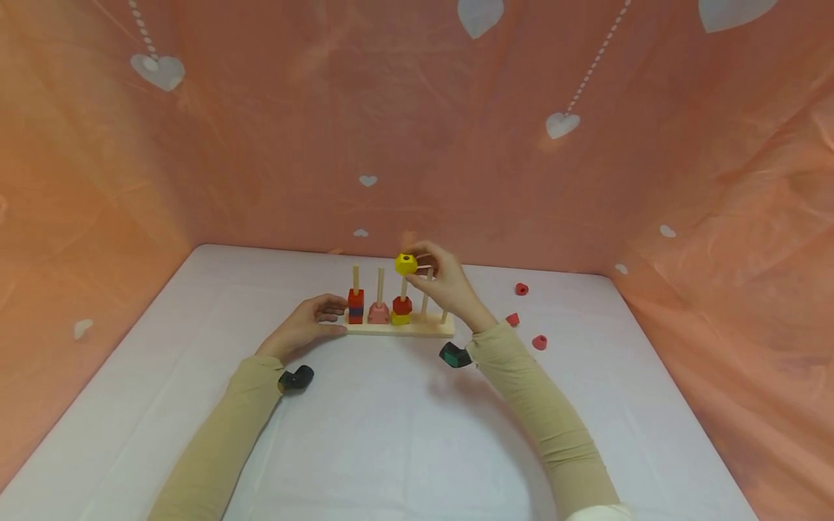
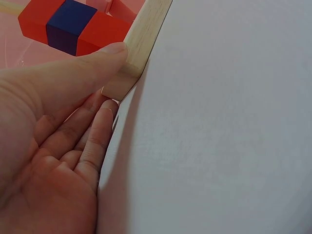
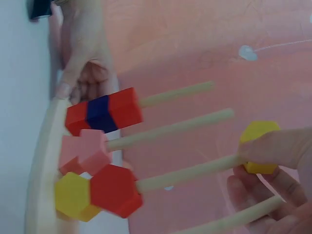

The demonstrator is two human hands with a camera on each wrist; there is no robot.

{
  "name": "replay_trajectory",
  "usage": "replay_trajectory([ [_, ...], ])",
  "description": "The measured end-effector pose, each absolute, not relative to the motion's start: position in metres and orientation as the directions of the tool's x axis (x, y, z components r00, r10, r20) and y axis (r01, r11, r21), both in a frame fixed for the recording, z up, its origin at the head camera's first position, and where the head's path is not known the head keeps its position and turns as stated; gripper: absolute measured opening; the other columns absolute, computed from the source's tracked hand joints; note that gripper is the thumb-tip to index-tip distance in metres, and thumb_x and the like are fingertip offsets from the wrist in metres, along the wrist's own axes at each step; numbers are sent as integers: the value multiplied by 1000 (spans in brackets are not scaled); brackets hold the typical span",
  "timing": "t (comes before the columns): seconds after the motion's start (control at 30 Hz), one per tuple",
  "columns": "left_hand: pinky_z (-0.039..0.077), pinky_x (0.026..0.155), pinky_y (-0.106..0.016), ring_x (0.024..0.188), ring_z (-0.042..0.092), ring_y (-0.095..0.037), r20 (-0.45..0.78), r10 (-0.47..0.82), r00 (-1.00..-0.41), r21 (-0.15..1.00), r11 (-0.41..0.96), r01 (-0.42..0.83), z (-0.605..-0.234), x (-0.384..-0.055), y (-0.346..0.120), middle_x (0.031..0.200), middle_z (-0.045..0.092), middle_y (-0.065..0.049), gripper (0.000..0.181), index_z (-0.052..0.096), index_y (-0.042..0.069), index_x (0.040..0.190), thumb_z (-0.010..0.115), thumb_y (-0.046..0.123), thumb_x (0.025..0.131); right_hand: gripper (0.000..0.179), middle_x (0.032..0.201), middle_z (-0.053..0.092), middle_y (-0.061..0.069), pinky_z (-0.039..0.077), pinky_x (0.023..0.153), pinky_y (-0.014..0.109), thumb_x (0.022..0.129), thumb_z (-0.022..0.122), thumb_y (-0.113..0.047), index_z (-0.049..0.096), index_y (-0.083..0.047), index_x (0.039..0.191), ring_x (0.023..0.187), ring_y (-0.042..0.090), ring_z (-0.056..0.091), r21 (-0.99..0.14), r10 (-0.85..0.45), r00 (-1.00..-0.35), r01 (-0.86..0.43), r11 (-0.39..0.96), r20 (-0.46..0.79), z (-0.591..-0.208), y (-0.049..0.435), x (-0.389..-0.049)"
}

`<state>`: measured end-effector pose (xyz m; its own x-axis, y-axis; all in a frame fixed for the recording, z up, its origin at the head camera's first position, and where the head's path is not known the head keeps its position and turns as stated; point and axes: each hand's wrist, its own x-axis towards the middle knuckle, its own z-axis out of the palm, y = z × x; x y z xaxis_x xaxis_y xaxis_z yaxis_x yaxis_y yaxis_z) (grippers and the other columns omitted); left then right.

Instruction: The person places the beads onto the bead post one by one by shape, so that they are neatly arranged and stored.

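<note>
A light wooden peg base (image 1: 399,330) with several upright pegs stands on the table. My left hand (image 1: 306,320) holds its left end, the thumb (image 2: 114,51) on the front edge and the other fingers around the end. My right hand (image 1: 446,282) pinches a yellow hexagonal bead (image 3: 261,130) between thumb and fingers, right at the tip of the third peg (image 3: 195,173). That peg bears a red hexagonal bead (image 3: 114,190) over a yellow one (image 3: 75,195). The leftmost peg carries red blocks with a blue block (image 2: 70,24) between them. Pink pieces (image 1: 378,313) sit on the second peg.
Three small red-pink pieces lie on the white table (image 1: 365,434) to the right, one of them a front piece (image 1: 539,342). Dark wrist devices show at the left cuff (image 1: 297,378) and right cuff (image 1: 454,355). Pink cloth with hearts (image 1: 417,145) encloses the back and sides.
</note>
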<state>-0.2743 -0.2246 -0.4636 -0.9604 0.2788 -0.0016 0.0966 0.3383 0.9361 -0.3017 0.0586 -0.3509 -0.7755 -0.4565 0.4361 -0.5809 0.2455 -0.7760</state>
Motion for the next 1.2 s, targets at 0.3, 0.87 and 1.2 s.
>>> replay_trajectory([
  [0.3,39,102,-47,116,50,-33,-16,269,-963,933,351,83,-463,-274,-225,130,53,-17,59,49,4,131,77,17,81,38,109,60,14,53,85,34,81,71,6,52,-2,114,92,26,63,-792,-423,-813,-539,287,400,-372,55,-300],
  [0.87,40,101,-46,115,51,-30,-33,243,-970,924,376,63,-467,-275,-224,130,54,-14,60,50,6,131,79,20,80,50,113,56,18,50,91,37,80,71,8,44,2,122,101,30,58,-885,-330,-887,-406,227,322,-406,52,-293],
  [1.2,39,102,-47,116,50,-32,-27,250,-968,919,388,75,-466,-275,-223,131,53,-16,61,49,5,132,78,20,81,39,112,58,13,47,94,39,84,70,1,51,-1,118,102,27,57,-868,-312,-893,-412,277,325,-415,54,-294],
])
